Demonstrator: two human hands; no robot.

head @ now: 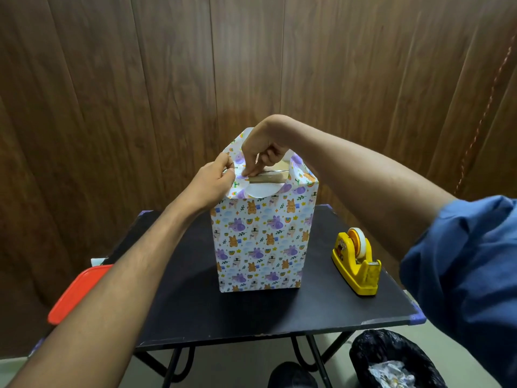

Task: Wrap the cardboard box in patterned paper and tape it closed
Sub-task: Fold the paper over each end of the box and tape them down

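Observation:
The cardboard box (269, 179) stands upright in the middle of the black table (251, 312), its sides covered in white patterned paper (260, 242) with purple and orange animals. At the top end the paper flaps are partly folded in and a strip of bare cardboard shows. My left hand (215, 180) pinches the paper at the top left edge. My right hand (263, 147) comes from above, with fingertips pressing a folded flap down onto the box top.
A yellow tape dispenser (356, 261) with a white roll sits to the right of the box. A red lid (78, 292) lies off the table's left edge. A bin lined with a black bag (391, 359) stands on the floor at lower right. A wood-panel wall is behind.

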